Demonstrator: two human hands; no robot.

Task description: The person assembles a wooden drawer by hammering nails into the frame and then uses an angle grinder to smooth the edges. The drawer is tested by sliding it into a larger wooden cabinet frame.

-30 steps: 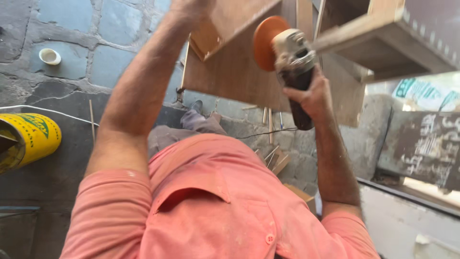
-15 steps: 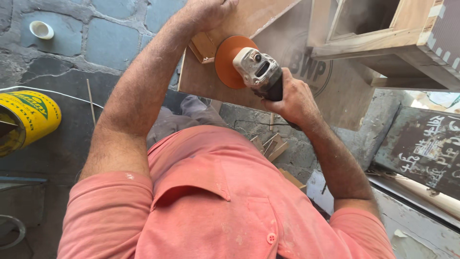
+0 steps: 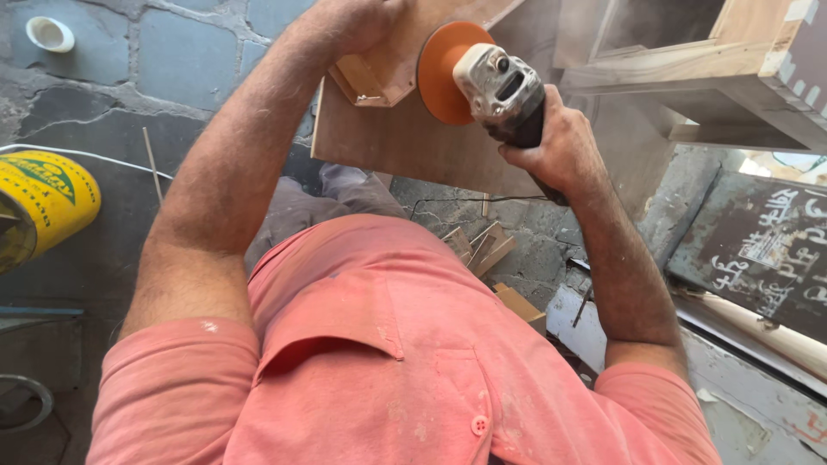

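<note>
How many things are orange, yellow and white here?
Orange: 1, the sanding disc on the grinder in the right hand.
Yellow: 1, the bucket.
White: 1, the small cup.
Total: 3.

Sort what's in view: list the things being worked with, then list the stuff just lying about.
In use:
- angle sander with orange disc, gripped by the right hand
- wooden piece, steadied by the left hand

Lying about:
- yellow bucket
- small white cup
- wood offcuts on the stone floor
- dark painted board
</note>
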